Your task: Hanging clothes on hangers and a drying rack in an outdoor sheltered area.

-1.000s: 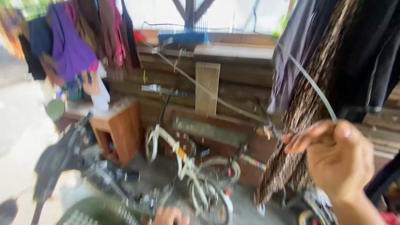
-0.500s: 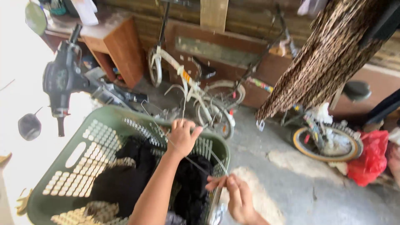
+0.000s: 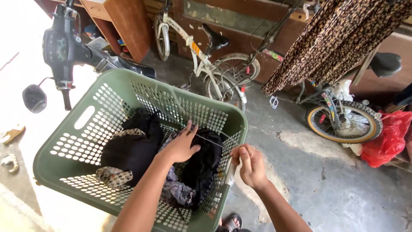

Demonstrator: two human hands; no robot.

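Left hand [image 3: 181,145] is reaching down into the green laundry basket [image 3: 64,141], fingers half curled around one end of a thin wire clothes hanger [image 3: 210,141] and resting on the black garment [image 3: 201,165] below. Right hand [image 3: 251,165] is sitting just outside the basket's right rim, thumb and forefinger pinched shut on the hanger's other end. The wire is spanning the gap between both hands, over the right side of the basket.

More dark clothing [image 3: 131,148] and a patterned cloth [image 3: 113,176] are lying on the basket's left and near side. A white folding bicycle [image 3: 201,51] is leaning at the far wall, a small bicycle [image 3: 343,116] is standing far right beside a red plastic bag [image 3: 388,137], and a leopard-print garment [image 3: 334,38] is hanging above. A scooter [image 3: 64,47] is parked far left.

Judgement on handling: the wire looks springy and thin, so both ends need steady tension to keep it from snagging the basket's perforated wall. Feeding one shoulder of the black garment at a time, with the left hand lifting fabric clear, would probably go cleanest.
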